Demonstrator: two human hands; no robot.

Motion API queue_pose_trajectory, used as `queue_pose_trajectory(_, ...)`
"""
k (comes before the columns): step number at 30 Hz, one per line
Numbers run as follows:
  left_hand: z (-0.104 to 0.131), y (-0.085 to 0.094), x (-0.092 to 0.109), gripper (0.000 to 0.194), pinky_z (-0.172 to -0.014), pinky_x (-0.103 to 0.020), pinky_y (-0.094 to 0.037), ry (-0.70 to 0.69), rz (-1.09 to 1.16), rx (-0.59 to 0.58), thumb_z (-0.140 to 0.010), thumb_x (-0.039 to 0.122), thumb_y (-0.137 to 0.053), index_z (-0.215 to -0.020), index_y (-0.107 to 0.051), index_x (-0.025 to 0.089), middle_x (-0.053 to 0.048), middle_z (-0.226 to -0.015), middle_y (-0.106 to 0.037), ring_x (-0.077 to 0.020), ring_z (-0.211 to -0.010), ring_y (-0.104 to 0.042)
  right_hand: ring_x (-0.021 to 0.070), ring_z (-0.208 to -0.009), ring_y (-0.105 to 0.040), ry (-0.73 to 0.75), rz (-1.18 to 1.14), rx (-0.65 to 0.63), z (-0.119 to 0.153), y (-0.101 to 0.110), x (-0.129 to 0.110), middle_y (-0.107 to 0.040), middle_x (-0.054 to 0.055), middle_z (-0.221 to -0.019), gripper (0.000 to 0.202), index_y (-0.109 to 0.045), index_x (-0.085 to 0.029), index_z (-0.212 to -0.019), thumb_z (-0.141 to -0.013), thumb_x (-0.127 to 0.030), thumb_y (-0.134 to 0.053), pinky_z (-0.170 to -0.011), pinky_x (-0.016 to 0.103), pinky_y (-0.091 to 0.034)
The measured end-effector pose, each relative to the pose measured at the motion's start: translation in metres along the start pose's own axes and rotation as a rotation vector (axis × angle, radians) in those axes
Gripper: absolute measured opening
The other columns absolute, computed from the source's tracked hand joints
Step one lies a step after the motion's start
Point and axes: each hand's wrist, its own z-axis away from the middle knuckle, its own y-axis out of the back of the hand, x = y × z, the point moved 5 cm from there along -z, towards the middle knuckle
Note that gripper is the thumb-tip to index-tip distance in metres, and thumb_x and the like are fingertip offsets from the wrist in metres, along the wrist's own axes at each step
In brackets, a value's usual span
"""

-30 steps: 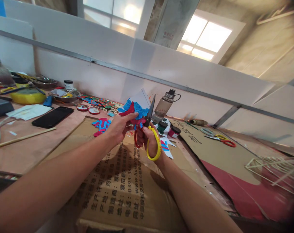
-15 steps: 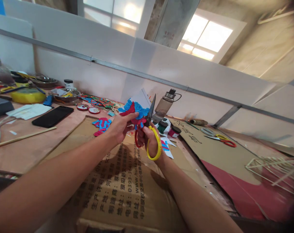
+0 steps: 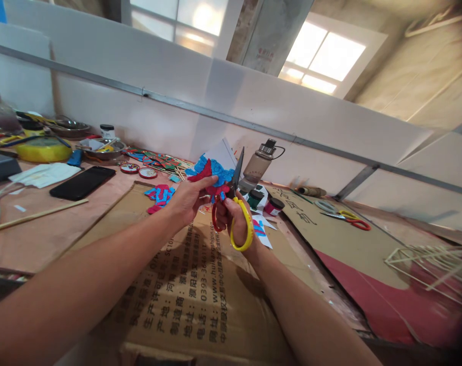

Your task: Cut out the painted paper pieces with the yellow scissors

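My left hand point(image 3: 188, 198) is closed on a piece of white paper painted blue and red point(image 3: 219, 170), thumb on top, held above the cardboard. In my right hand point(image 3: 234, 216) is a pair of scissors point(image 3: 243, 231) with one yellow and one red handle loop; the fingers are through the loops. The blades point up and away, against the right side of the painted paper; part of them is hidden behind it. Blue-and-red cut-out pieces point(image 3: 160, 195) lie on the cardboard left of my hands. A painted white scrap point(image 3: 262, 231) rests to the right.
Printed cardboard point(image 3: 170, 295) lies under my hands. Behind them stand a water bottle point(image 3: 258, 165) and paint jars point(image 3: 273, 207). A phone point(image 3: 83, 183) lies to the left. On the right are a second pair of scissors point(image 3: 348, 219) and a thin stick frame point(image 3: 432, 264).
Hardly anything differs. Both hands, the painted paper and the scissors hold nearly the same position, and the view has shifted very slightly.
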Motion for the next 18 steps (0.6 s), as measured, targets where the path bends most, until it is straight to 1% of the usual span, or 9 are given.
queue_pose_trajectory(6, -0.0015, 0.0005, 0.0004, 0.032, -0.072, -0.03, -0.05, -0.015, -0.012, -0.009, -0.062, 0.023, -0.096, -0.086, -0.075, 0.018, -0.003, -0.084, -0.079, -0.0155, -0.071, -0.07, 0.0085, -0.042, -0.029, -0.005, -0.002, -0.018, -0.0001, -0.0002, -0.0001, -0.034, -0.011, -0.056, 0.042, -0.037, -0.027, -0.081, -0.084, -0.051, -0.071, -0.04, 0.023, -0.031)
queue_pose_trajectory(12, -0.0004, -0.0004, 0.0011, 0.03, -0.071, -0.029, -0.05, -0.005, 0.004, 0.008, -0.064, 0.02, -0.095, -0.085, -0.075, 0.018, -0.002, -0.083, -0.079, -0.0149, -0.07, -0.07, 0.0087, -0.043, -0.032, 0.008, 0.016, -0.01, 0.0003, 0.0009, 0.0004, -0.036, -0.011, -0.056, 0.04, -0.039, -0.026, -0.082, -0.086, -0.051, -0.07, -0.041, 0.023, -0.033)
queue_pose_trajectory(18, -0.0023, 0.0008, 0.0001, 0.029, -0.073, -0.029, -0.05, -0.026, -0.001, 0.002, -0.064, 0.02, -0.094, -0.086, -0.075, 0.018, -0.003, -0.085, -0.079, -0.0146, -0.07, -0.069, 0.0089, -0.042, -0.03, 0.01, 0.02, -0.002, 0.0001, 0.0005, -0.001, -0.034, -0.011, -0.055, 0.04, -0.039, -0.027, -0.083, -0.084, -0.05, -0.071, -0.039, 0.022, -0.031)
